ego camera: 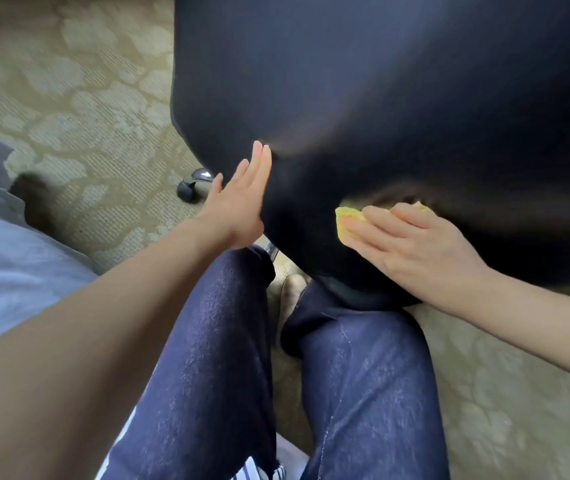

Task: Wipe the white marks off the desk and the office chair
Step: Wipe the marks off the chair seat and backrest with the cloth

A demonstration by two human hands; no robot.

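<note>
Above knees in jeans, a left hand braced flat, fingers straight, against the black office chair while the right hand, fingers outstretched, pressed a yellow cloth onto it, seemingly mid-wipe; no desk was visible.

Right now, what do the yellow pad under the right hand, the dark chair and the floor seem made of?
Yellow pad: likely sponge or thick cloth; matte, with soft rounded edges. Chair: dark, smooth covering with faint sheen, fabric or faux leather; blur leaves it open. Floor: woven carpet, matte; ribbed weave lines and a pale leaf pattern show.
</note>
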